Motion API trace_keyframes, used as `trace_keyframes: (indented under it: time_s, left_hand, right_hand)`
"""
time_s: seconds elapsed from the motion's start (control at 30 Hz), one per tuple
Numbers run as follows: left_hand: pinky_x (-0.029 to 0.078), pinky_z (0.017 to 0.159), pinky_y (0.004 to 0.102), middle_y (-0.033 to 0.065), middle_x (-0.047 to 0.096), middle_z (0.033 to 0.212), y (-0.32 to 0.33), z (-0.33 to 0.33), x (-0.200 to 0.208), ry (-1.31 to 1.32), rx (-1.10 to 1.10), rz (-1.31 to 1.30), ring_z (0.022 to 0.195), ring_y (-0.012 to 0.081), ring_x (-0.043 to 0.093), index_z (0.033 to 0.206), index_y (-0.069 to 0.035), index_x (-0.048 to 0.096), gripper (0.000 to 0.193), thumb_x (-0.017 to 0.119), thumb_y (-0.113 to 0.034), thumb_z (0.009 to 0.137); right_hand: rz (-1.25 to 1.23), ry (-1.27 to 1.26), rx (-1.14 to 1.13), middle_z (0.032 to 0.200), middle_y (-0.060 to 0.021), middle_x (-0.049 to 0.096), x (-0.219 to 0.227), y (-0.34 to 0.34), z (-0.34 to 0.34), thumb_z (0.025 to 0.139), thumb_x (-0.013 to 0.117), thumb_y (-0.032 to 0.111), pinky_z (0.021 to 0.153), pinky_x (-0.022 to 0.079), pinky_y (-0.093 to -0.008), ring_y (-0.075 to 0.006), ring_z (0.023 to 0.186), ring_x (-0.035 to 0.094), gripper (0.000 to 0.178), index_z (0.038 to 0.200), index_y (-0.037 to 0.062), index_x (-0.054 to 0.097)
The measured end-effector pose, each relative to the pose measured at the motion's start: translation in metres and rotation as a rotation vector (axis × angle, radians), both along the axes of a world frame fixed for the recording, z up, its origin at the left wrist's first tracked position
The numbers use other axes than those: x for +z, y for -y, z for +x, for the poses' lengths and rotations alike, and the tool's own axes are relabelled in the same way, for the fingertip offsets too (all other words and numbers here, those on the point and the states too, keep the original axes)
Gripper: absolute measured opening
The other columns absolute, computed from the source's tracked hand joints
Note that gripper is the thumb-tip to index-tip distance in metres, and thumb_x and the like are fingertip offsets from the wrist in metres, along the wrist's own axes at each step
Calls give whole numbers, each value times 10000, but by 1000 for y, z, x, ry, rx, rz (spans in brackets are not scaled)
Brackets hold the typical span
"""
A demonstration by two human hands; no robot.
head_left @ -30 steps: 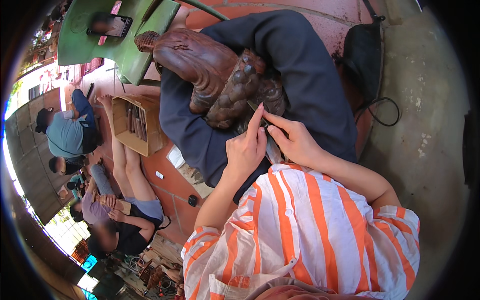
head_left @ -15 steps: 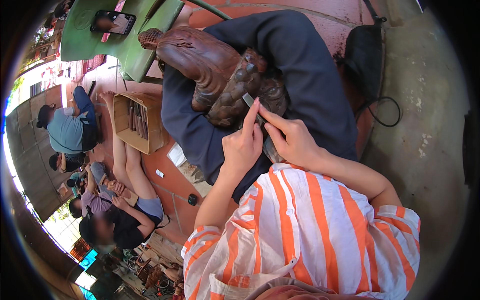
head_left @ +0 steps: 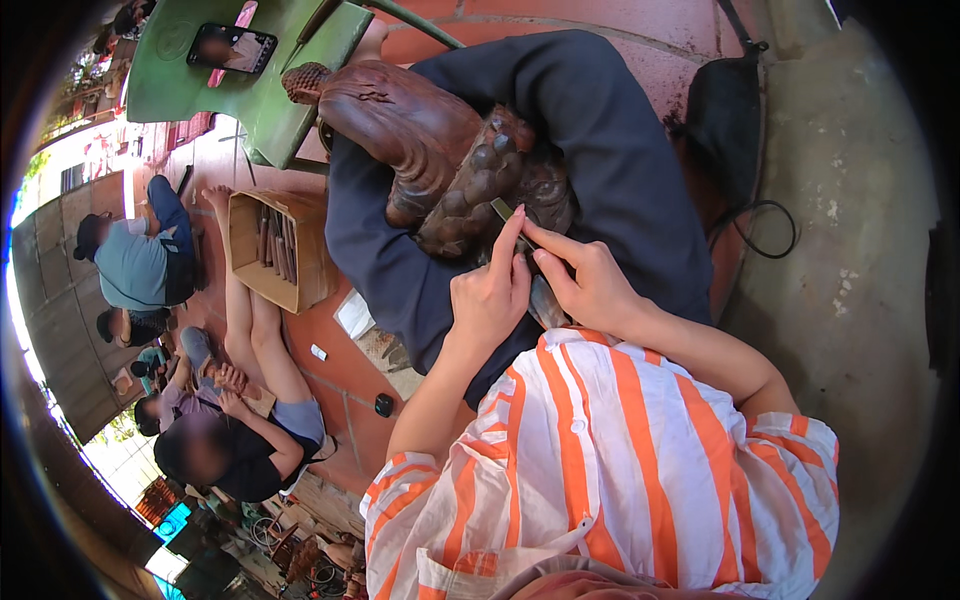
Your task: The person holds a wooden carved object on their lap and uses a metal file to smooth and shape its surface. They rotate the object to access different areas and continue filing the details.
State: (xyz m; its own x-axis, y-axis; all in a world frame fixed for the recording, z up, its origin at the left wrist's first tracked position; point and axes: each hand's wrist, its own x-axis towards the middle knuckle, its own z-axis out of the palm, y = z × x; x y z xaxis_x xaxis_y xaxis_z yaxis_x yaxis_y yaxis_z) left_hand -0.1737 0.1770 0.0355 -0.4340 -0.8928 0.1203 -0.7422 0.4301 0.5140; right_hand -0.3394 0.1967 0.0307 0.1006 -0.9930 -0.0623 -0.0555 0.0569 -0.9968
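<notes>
A dark brown carved wooden statue (head_left: 395, 125), a robed figure with knobbly hair, lies tilted across my lap between my legs. Its base (head_left: 478, 180), carved with rounded petals, faces toward me. Both hands grip a flat-bladed chisel (head_left: 502, 209), its metal tip at the lower edge of the base. My left hand (head_left: 490, 295) is closed around the tool with the index finger stretched along the blade. From the other side my right hand (head_left: 588, 280) closes on it, fingertips pressed near the blade. My fingers hide most of the handle.
A green chair (head_left: 240, 100) with a phone (head_left: 232, 48) on it stands beyond the statue's head. Left of my leg is a cardboard box (head_left: 280, 250) of long-handled tools. Several people sit farther left. A black bag (head_left: 722, 125) with a cord lies at right.
The view has shifted slightly. The chisel blade looks darker, with less glint, and its tip stays at the base. Both hands keep their grip.
</notes>
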Motion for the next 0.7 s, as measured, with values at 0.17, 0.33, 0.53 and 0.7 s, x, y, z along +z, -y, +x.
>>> trace_keyframes:
  time_s: [0.17, 0.33, 0.53, 0.7]
  left_hand:
    - [429, 421, 346, 62, 561, 529, 15, -9, 11, -78, 14, -60, 420, 213, 581, 1435, -92, 475, 586, 591, -31, 864]
    - [434, 425, 351, 66, 560, 532, 3, 0, 0, -10, 0, -9, 422, 223, 580, 1435, -97, 477, 587, 595, -37, 863]
    - [443, 437, 355, 73, 558, 533, 11, -6, 11, -71, 5, -56, 427, 226, 583, 1424, -86, 488, 573, 601, -42, 864]
    - [450, 442, 355, 78, 565, 541, 7, -1, 1, -26, 0, -21, 440, 219, 596, 1435, -88, 475, 585, 602, -46, 865]
  right_hand:
    - [4, 0, 2, 790, -265, 646, 16, 10, -3, 945, 533, 73, 576, 492, -342, -361, 633, 667, 405, 1340, -13, 544]
    - [24, 32, -6, 808, -270, 646, -6, -1, 1, 949, 526, 75, 595, 496, -321, -330, 640, 682, 404, 1342, -13, 543]
    - [40, 33, 16, 855, -280, 656, 20, 11, -6, 947, 529, 78, 628, 508, -328, -334, 691, 698, 408, 1345, -14, 540]
    - [-25, -2, -12, 875, -279, 662, -4, 3, 2, 949, 529, 83, 640, 515, -337, -364, 706, 691, 415, 1353, -11, 532]
